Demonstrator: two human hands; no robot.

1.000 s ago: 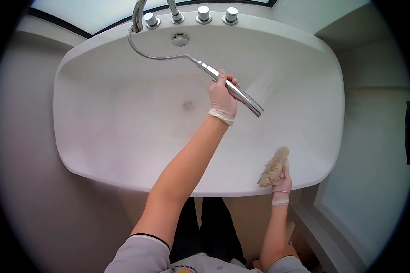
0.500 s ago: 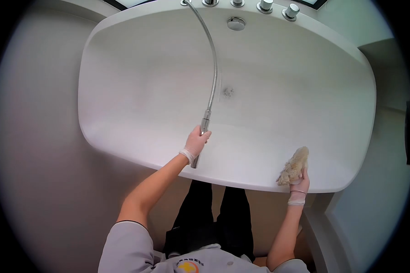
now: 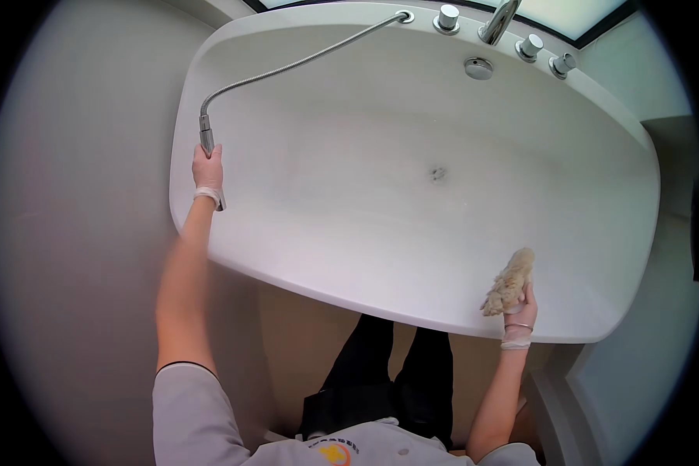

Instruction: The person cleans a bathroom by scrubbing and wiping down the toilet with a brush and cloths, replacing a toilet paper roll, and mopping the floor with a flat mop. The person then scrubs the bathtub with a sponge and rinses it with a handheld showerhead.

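Observation:
Gloved in a thin clear glove, my left hand (image 3: 207,169) grips a chrome hand shower (image 3: 206,140) near the left wall of the white bathtub (image 3: 326,194). A metal hose (image 3: 295,68) runs from its upper end to a fitting on the tub's far rim. The shower's lower end pokes out below my wrist. Over the near right part of the tub, my right hand (image 3: 523,311), also gloved, is closed round a fluffy beige cloth (image 3: 511,281). Its fingers are partly hidden by the cloth.
Along the far rim stand a spout (image 3: 499,22) and several round knobs, one a chrome knob (image 3: 529,48). A round overflow cover (image 3: 478,68) sits on the far inner wall. The drain (image 3: 438,173) lies in the tub floor. A grey wall (image 3: 85,194) borders the left side.
My left hand has swung the hand shower from the middle to the tub's left side, stretching the hose leftward. My right hand stays near the right end with the cloth. The view has shifted.

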